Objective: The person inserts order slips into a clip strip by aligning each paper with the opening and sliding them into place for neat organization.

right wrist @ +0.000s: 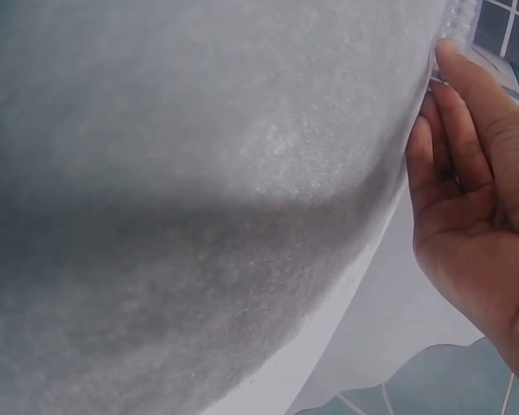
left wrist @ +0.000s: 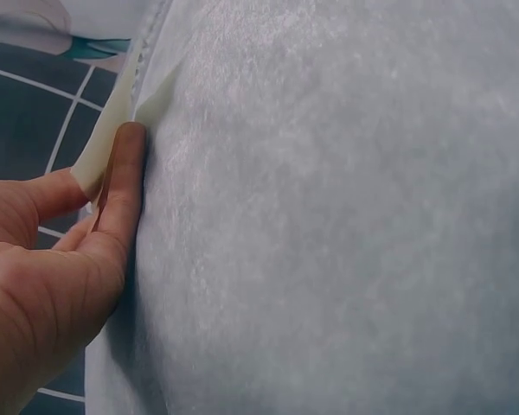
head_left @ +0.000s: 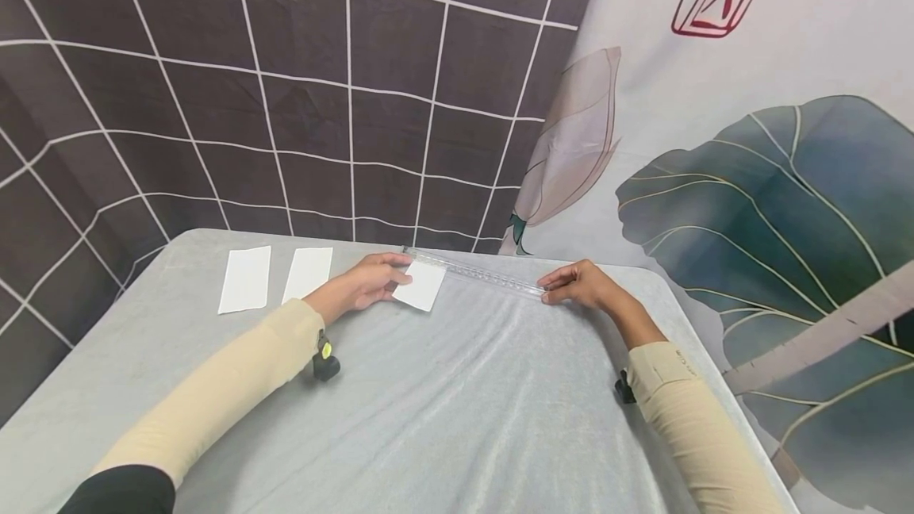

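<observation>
I have the left hand (head_left: 366, 281) pinching white paper (head_left: 423, 287); at its three o'clock, the right hand (head_left: 587, 285) grips a clear ruler (head_left: 493, 278).

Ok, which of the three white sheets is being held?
The rightmost sheet, which the left hand pinches; neither hand holds the leftmost sheet or middle sheet.
</observation>
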The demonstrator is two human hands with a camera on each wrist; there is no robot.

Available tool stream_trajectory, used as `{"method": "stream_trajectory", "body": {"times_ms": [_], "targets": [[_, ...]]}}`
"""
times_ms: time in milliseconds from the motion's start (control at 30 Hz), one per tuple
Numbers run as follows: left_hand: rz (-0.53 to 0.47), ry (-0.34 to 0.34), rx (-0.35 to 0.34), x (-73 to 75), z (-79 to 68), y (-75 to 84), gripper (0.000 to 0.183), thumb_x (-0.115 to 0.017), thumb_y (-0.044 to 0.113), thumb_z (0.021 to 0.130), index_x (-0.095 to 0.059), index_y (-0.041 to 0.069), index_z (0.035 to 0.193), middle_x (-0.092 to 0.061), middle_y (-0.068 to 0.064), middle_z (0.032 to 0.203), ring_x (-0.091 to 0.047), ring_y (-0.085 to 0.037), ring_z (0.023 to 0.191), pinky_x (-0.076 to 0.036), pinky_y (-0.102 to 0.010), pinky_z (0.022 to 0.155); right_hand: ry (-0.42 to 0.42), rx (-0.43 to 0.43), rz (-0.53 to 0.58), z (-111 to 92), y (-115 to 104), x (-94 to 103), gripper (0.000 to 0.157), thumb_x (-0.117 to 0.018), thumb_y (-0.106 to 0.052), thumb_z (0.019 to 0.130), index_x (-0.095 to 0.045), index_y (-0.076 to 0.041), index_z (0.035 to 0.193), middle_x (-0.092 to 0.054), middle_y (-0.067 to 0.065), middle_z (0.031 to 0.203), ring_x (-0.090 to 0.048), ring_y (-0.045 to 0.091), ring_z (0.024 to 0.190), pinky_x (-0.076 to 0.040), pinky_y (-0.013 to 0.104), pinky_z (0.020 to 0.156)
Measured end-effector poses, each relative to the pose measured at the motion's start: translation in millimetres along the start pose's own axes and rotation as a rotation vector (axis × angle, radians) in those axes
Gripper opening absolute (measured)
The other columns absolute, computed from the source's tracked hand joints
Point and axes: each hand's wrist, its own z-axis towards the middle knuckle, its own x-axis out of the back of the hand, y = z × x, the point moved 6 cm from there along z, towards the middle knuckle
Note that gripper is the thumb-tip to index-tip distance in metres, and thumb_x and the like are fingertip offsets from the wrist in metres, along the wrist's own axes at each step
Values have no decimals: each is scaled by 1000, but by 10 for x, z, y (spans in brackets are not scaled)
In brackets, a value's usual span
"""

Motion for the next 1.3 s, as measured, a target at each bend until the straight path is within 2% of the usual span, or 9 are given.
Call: {"method": "stream_trajectory", "body": {"times_ms": [167, 367, 467, 600, 667, 733, 933, 1000, 1300], "targets": [[6, -12, 7, -52, -2, 10, 68, -57, -2, 110, -34, 1, 175, -48, -30, 171, -55, -45, 156, -52, -55, 133, -2, -7, -2, -1, -6, -4, 34, -92, -13, 95, -85, 0, 125, -87, 16, 120, -75, 3, 101, -57, 18, 89], [-14, -13, 11, -106, 0, 16, 68, -57, -3, 110, -34, 1, 174, -47, -31, 171, -53, -46, 157, -51, -56, 133, -3, -10, -8, -13, -5, 10, 34, -93, -14, 94, -85, -1, 125, -86, 16, 122, -78, 7, 105, -57, 18, 89], [-12, -14, 13, -114, 0, 12, 69, -57, -3, 110, -34, 1, 174, -47, -30, 172, -51, -46, 159, -49, -57, 135, -4, -11, -7, -10, -4, 14, 35, -93, -13, 94, -85, -1, 125, -86, 17, 122, -81, 16, 110, -57, 17, 88], [-2, -14, 13, -97, 6, 3, 69, -57, -1, 110, -34, 2, 175, -45, -30, 173, -49, -47, 161, -47, -57, 136, -8, -8, -1, 5, -5, 14, 35, -93, -13, 93, -85, 0, 125, -86, 17, 122, -80, 13, 109, -57, 16, 89], [1, -14, 15, -94, 6, 1, 69, -57, -2, 110, -34, 2, 175, -45, -29, 173, -49, -47, 161, -47, -57, 136, -10, -7, 1, 11, -6, 14, 35, -93, -13, 93, -85, 0, 125, -86, 16, 122, -78, 5, 105, -57, 15, 89], [-1, -14, 15, -100, 7, 3, 69, -57, -2, 110, -34, 2, 175, -45, -30, 173, -50, -47, 160, -48, -56, 136, -11, -9, 3, 14, -6, 14, 35, -94, -13, 93, -85, 0, 125, -86, 16, 122, -77, 4, 104, -57, 15, 89], [-15, -17, 18, -123, -3, 14, 69, -57, -4, 110, -34, 2, 174, -45, -30, 173, -51, -46, 159, -49, -56, 135, -16, -18, 1, 19, -4, 4, 35, -93, -13, 93, -85, 0, 125, -86, 16, 122, -81, 23, 116, -56, 16, 89], [-18, -16, 17, -130, -4, 18, 69, -57, -4, 109, -35, 2, 174, -45, -30, 172, -52, -46, 158, -49, -56, 135, -19, -19, 4, 20, -5, 2, 36, -93, -13, 93, -85, 0, 125, -86, 16, 122, -81, 25, 118, -57, 16, 89], [-22, -10, 16, -153, 5, 6, 69, -57, -6, 109, -35, 2, 174, -51, -29, 168, -59, -43, 151, -53, -54, 132, -28, -25, 14, 19, -13, -1, 35, -93, -11, 93, -84, 0, 126, -86, 16, 122, -77, 2, 103, -56, 13, 89]]}}
